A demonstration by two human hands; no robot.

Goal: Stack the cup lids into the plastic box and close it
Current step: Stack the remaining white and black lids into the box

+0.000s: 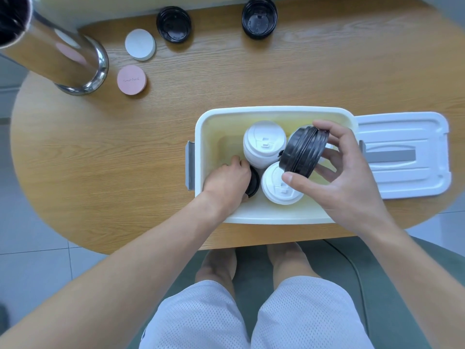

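A steel column base [83, 71] rises at the left of an oval wooden table [100, 159] over grey floor tiles; beside it lie pink [131, 79] and white [140, 44] disc lids, then two black lid stacks [173, 24] [259, 17]; inside the open plastic box [274, 112], among white lid stacks [264, 144], the left hand [230, 181] clasps a black lid [254, 182]; the right hand [339, 170] pinches a tilted black lid stack [303, 153] above; the box's cover [402, 154] rests at right.
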